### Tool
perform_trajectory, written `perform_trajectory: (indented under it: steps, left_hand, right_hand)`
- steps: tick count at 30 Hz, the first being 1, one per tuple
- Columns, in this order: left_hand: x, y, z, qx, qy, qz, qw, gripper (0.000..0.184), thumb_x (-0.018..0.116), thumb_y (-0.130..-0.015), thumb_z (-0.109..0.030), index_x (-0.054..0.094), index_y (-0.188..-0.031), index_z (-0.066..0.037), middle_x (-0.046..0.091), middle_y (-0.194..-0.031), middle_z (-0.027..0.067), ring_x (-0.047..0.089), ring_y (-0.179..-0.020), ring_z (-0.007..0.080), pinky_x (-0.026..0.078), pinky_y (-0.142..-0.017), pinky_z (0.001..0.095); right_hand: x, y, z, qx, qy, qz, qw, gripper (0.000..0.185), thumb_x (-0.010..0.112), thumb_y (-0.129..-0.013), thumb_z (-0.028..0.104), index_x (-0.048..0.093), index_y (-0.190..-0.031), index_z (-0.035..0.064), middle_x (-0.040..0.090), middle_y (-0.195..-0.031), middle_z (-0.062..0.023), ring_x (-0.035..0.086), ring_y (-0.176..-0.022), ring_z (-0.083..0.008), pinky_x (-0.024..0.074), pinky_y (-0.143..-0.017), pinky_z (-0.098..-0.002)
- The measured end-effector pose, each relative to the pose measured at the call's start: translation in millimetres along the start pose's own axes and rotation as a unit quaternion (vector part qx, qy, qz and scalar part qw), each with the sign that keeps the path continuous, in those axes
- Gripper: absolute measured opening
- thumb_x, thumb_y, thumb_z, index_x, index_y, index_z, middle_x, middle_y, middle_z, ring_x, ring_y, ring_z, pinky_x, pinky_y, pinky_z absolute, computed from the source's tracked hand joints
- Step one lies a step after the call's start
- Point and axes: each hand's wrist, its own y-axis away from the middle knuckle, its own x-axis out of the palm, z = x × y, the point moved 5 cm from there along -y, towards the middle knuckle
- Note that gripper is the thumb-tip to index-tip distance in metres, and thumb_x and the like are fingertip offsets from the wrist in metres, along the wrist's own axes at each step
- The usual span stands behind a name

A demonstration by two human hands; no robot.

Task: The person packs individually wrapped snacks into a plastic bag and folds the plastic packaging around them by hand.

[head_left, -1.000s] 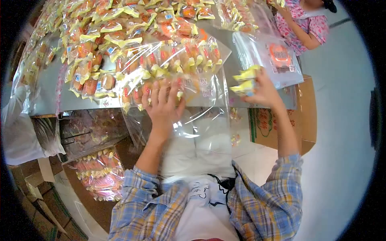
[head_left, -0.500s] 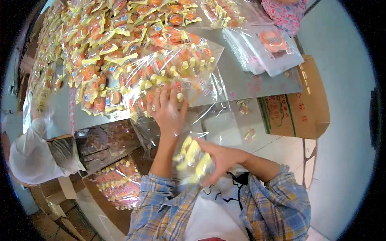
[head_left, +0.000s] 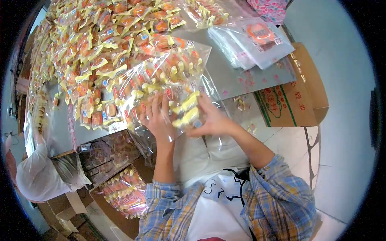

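A clear plastic bag (head_left: 169, 66) lies on the table's near edge, with rows of small wrapped cakes (head_left: 138, 78) inside. My left hand (head_left: 159, 122) rests at the bag's near side, fingers stretched over the cakes there and nothing gripped. Whether it is under or over the film I cannot tell. Just right of it, my right hand (head_left: 215, 120) grips a short stack of cakes in yellow-edged wrappers (head_left: 187, 110), slightly blurred, close to the bag's near end. Loose wrapped cakes (head_left: 92, 60) are heaped across the table beyond the bag.
Flat printed bags (head_left: 257, 42) are stacked at the right of the table (head_left: 225, 86). A cardboard box (head_left: 289, 102) stands below that corner. At lower left, another box holds a filled bag (head_left: 126, 193). One person in white (head_left: 40, 172) works at left; a patterned sleeve (head_left: 269, 10) shows at top right.
My right hand has moved up and forward from near my chest, carrying the cakes to the bag. The left hand stays at the bag. The view has shifted slightly.
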Motion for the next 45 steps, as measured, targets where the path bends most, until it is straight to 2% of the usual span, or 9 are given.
perform_trajectory:
  steps: [4,14,17,21,22,26,35,39,45]
  left_hand:
    - [0.8,-4.1,-2.9,-0.038,0.053,-0.049,0.997,0.064,0.087,-0.076,-0.036,0.07,-0.135,-0.019,0.065,-0.141,0.0007,0.054,-0.137,0.0244,0.025,-0.118,0.0483]
    - [-1.3,-1.8,-3.9,-0.006,0.051,-0.057,0.997,0.058,0.083,-0.079,-0.041,0.073,-0.129,-0.014,0.062,-0.146,0.0069,0.052,-0.139,0.0283,0.023,-0.118,0.051]
    - [-6.8,-1.6,-8.8,-0.005,0.056,-0.04,0.998,0.069,0.084,-0.08,-0.044,0.067,-0.136,-0.008,0.057,-0.151,0.0088,0.047,-0.143,0.0296,0.021,-0.12,0.052]
    - [3.2,2.7,-0.5,-0.002,0.059,-0.03,0.998,0.068,0.083,-0.083,-0.035,0.062,-0.142,-0.008,0.058,-0.15,0.0069,0.044,-0.146,0.0285,0.02,-0.122,0.0527]
    - [4.8,4.4,0.4,0.005,0.065,-0.043,0.997,0.069,0.082,-0.083,-0.034,0.061,-0.144,-0.007,0.057,-0.151,0.0069,0.043,-0.147,0.0285,0.019,-0.122,0.0527]
    - [5.9,7.4,-1.6,0.011,0.075,-0.063,0.995,0.072,0.079,-0.085,-0.027,0.056,-0.15,-0.007,0.054,-0.156,0.0074,0.04,-0.151,0.0286,0.017,-0.124,0.0525]
    - [10.9,6.7,-8.3,0.008,0.091,-0.087,0.992,0.056,0.072,-0.09,-0.024,0.063,-0.143,-0.009,0.06,-0.15,0.0063,0.045,-0.147,0.0269,0.012,-0.125,0.0534]
    - [9.6,7.8,-12.3,0.017,0.009,-0.09,0.996,0.053,0.073,-0.091,-0.036,0.066,-0.137,-0.011,0.064,-0.143,0.0074,0.048,-0.144,0.0278,0.016,-0.124,0.0543]
    - [5.7,5.5,-1.1,0.04,0.057,-0.114,0.991,0.05,0.078,-0.086,-0.033,0.069,-0.13,-0.012,0.066,-0.138,0.003,0.055,-0.137,0.0252,0.018,-0.123,0.0534]
  right_hand:
    - [-6.5,-13.4,-7.6,0.141,0.022,-0.117,0.983,0.105,0.098,-0.068,0.041,0.043,-0.147,-0.003,0.045,-0.135,-0.0178,0.046,-0.133,-0.0333,0.0396,-0.114,-0.0417]
    - [7.8,-37.6,-26.7,0.089,0.258,-0.282,0.92,0.101,0.089,-0.074,0.051,0.044,-0.138,-0.0118,0.038,-0.148,-0.0373,0.041,-0.138,-0.0517,0.0335,-0.118,-0.0543]
    - [-1.0,-46.1,-3.2,0.144,0.255,-0.239,0.926,0.113,0.085,-0.073,0.062,0.039,-0.144,-0.0119,0.03,-0.155,-0.0404,0.042,-0.137,-0.0552,0.0393,-0.111,-0.0611]
    - [21.4,-50.7,-12.0,0.041,0.399,-0.25,0.881,0.131,0.083,-0.074,0.066,0.017,-0.159,-0.0083,0.025,-0.157,-0.0428,0.033,-0.142,-0.0608,0.0351,-0.115,-0.0627]
    - [17.8,-42.6,-3.6,0.107,0.317,-0.238,0.912,0.134,0.083,-0.075,0.066,0.009,-0.163,-0.0042,0.026,-0.158,-0.0414,0.029,-0.143,-0.0633,0.0323,-0.116,-0.0652]
    - [21.9,-41.0,-3.5,0.026,0.291,-0.23,0.928,0.127,0.081,-0.077,0.064,0.013,-0.164,0.0,0.031,-0.164,-0.0267,0.027,-0.145,-0.0625,0.0282,-0.116,-0.0698]
    - [16.2,-43.7,4.3,0.063,0.331,-0.229,0.913,0.108,0.077,-0.081,0.052,0.026,-0.161,-0.0001,0.045,-0.154,-0.0242,0.032,-0.144,-0.0585,0.0354,-0.109,-0.0678]
    - [16.6,-40.9,11.1,0.052,0.331,-0.259,0.906,0.094,0.074,-0.086,0.047,0.038,-0.156,-0.0023,0.05,-0.15,-0.0226,0.035,-0.143,-0.0566,0.0383,-0.106,-0.066]
    - [11.9,-46.2,15.5,0.068,0.426,-0.2,0.88,0.079,0.07,-0.089,0.048,0.05,-0.15,0.0019,0.058,-0.142,-0.0173,0.041,-0.141,-0.0441,0.0403,-0.101,-0.0588]
